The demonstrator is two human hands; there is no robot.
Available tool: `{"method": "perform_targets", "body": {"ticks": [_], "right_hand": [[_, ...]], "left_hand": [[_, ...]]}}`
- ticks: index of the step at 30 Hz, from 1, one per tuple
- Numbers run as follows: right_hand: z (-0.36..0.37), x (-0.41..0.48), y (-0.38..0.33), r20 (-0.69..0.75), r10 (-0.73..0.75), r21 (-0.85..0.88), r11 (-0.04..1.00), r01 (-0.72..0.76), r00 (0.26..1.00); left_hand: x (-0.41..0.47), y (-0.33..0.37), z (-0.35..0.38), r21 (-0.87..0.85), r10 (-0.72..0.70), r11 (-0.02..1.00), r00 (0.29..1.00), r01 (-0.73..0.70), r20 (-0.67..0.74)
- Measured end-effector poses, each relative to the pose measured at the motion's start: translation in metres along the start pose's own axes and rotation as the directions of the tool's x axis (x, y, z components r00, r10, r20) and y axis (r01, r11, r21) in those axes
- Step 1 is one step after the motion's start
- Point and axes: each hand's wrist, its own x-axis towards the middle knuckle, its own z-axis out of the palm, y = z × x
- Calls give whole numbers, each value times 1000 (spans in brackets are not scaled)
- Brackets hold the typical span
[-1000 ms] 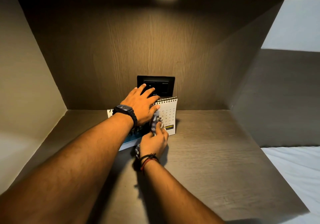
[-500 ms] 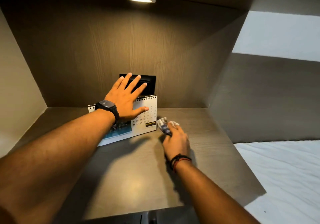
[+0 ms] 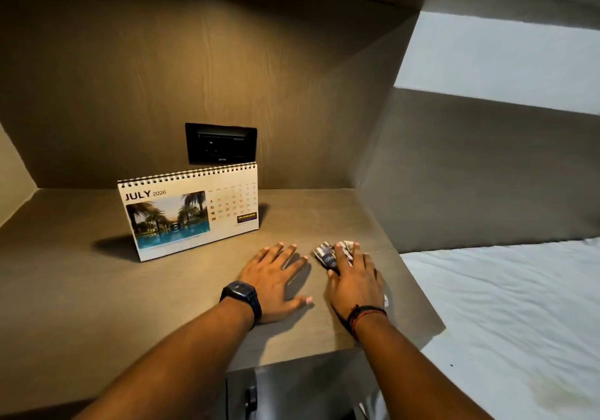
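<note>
right hand (image 3: 355, 281) grip spread, pressing cloth (image 3: 324, 252) on surface (image 3: 162, 289) | left hand (image 3: 274, 276) lying flat | risk: a wide wipe may be tipping desk calendar (image 3: 191, 211)

Matt woodgrain shelf (image 3: 162, 306); patterned cloth (image 3: 326, 252); paper calendar (image 3: 191, 211)

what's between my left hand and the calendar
nothing: the head view shows only bare shelf top between the left hand and the calendar, which stand apart.
</note>
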Motion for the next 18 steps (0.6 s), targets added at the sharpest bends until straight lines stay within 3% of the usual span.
{"method": "perform_targets", "body": {"ticks": [7,11,13,15,18], "right_hand": [[8,1,-2,-37,5,-40,999,-7,999],[-3,7,-31,-185,-70,-67,996,59,980],[-10,17,-57,-193,-118,50,990,130,974],[-19,30,-91,-181,-88,274,952,136,980],[-35,47,-142,-133,8,653,753,82,991]], "left_hand": [[-3,0,16,-63,-91,994,996,90,-11],[-18,-24,0,-100,-284,958,929,268,-239],[-27,-43,-17,-181,-439,898,799,400,-411],[-36,-64,-38,-361,-609,790,571,495,-551],[-49,-93,-65,-628,-799,588,243,510,-551]]}}
